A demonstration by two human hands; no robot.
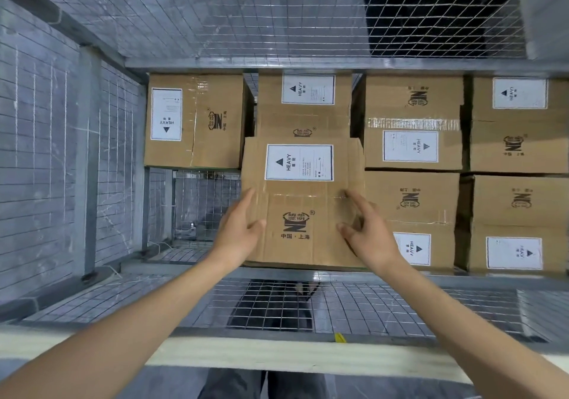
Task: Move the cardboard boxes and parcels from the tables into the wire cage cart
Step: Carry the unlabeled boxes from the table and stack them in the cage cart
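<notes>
I look straight down into the wire cage cart (277, 278). A cardboard box (303, 203) with a white HEAVY label and a black logo sits in the front middle of the cage, overlapping the box behind it. My left hand (238, 234) lies against its left side, fingers straight and thumb on the top face. My right hand (368, 232) presses its right edge, with index finger and thumb stretched over the top. Several similar boxes (412, 127) fill the back and right of the cage.
A gap down to the mesh floor (200, 210) opens at the front left of the cage, beside the box under my hands. The cage's near wall (385, 306) and a pale table edge (246, 355) lie between me and the boxes.
</notes>
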